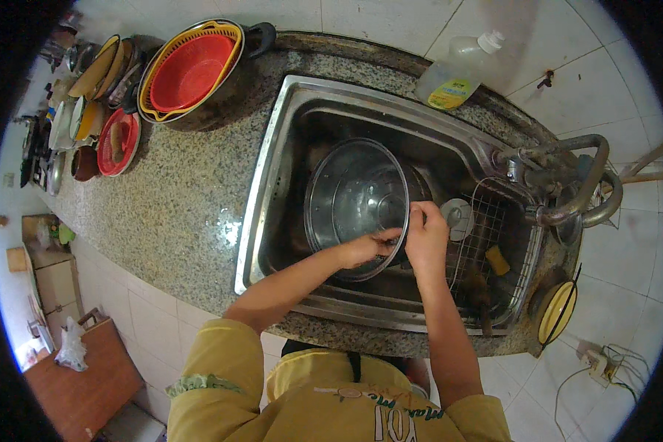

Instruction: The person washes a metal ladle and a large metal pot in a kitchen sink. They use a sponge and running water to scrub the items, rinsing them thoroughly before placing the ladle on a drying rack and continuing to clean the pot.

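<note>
A wide, round, see-through bowl is tilted over the sink basin, its rim raised toward the right. My right hand is closed on the right side of that rim, fingers pinching it. Across the bowl's near side lies my left hand, its fingers curled at the rim beside my right hand; some fingertips are hidden. Under and behind the bowl, another dark round vessel shows in part. The metal sink surrounds all of this.
A wire rack with a yellow sponge stands in the sink's right part, near the faucet. Behind is a soap bottle. On the left counter sit a pot holding a red basin and a red plate.
</note>
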Available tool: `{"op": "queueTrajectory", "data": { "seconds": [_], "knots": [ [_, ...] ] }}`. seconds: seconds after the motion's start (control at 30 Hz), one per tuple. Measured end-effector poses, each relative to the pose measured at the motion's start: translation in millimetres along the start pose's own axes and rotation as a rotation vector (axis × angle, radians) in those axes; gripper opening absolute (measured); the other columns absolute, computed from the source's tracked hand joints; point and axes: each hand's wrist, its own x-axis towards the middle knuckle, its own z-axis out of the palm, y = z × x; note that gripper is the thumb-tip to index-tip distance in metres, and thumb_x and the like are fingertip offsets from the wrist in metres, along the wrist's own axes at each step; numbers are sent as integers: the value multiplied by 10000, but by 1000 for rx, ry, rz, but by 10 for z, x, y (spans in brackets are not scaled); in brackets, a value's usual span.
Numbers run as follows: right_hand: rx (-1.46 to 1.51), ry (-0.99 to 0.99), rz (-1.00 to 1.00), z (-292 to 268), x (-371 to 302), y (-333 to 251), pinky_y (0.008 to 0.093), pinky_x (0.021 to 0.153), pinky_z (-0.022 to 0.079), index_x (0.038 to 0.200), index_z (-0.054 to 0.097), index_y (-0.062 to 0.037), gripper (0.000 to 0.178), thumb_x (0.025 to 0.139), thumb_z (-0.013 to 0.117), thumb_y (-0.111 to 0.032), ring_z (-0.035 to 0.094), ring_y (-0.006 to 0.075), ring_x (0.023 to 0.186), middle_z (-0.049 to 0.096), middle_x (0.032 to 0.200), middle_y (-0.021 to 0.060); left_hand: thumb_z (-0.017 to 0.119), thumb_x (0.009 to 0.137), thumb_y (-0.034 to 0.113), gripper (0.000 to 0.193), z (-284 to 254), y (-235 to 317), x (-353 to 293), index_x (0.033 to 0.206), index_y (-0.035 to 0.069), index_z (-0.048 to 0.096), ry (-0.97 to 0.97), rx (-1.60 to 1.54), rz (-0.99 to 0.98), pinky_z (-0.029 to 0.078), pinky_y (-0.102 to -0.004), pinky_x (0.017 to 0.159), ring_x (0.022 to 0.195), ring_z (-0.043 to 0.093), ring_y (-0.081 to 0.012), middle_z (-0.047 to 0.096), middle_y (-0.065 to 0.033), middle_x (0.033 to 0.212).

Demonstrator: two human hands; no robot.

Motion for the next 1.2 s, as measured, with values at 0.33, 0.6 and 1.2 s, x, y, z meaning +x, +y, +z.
{"op": "queueTrajectory", "data": {
  "seconds": [0.33, 0.6, 1.2],
  "knots": [
    [-46, -7, 1, -5, 0, -24, 368, 658, 435, 841, 559, 10, 167, 816, 463, -124, 568, 350, 765, 577, 798, 203, 464, 789, 212, 401, -1135, -75, 172, 1185, 149, 460, 404, 2315, 135, 207, -389, 1015, 1227, 281, -243, 274, -110, 1344],
    [-15, 1, 36, -45, 7, -6, 370, 644, 437, 842, 557, 10, 158, 814, 466, -115, 571, 343, 733, 580, 777, 195, 465, 803, 228, 340, -860, -194, 334, 1122, 125, 517, 524, 1540, -103, 290, -382, 973, 1173, 367, -271, 361, -116, 1292],
    [12, 13, 19, -5, -13, -44, 383, 647, 436, 834, 558, 17, 153, 807, 475, -109, 567, 353, 736, 580, 778, 203, 604, 697, 359, 494, -534, -367, 253, 1034, 3, 539, 240, 1346, -155, 449, -376, 751, 883, 575, -290, 576, -195, 973]
  ]
}}
